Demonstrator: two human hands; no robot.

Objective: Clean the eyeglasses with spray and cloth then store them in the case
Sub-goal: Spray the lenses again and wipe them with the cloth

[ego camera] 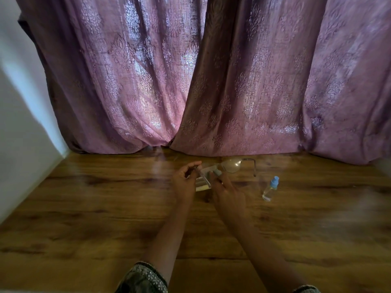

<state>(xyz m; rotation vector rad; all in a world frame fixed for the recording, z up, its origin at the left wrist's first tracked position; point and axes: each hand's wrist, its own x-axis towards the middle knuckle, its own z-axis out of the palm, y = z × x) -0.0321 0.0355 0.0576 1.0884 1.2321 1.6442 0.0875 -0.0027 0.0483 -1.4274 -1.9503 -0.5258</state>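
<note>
Where both forearms reach across the glossy wood-grain bench (105, 208), the left hand (186, 178) pinches one thin temple of the eyeglasses (231, 166), and the right hand (227, 192) grips a pale blue cloth (216, 172) against the frame. The frame's rounded clear lenses run sideways just beyond both hands, temples pointing back toward the person. Right of the right hand sits a clear, blue-capped spray bottle (270, 188); no writing is legible. Mauve embossed curtains (127, 81) hang behind.
</note>
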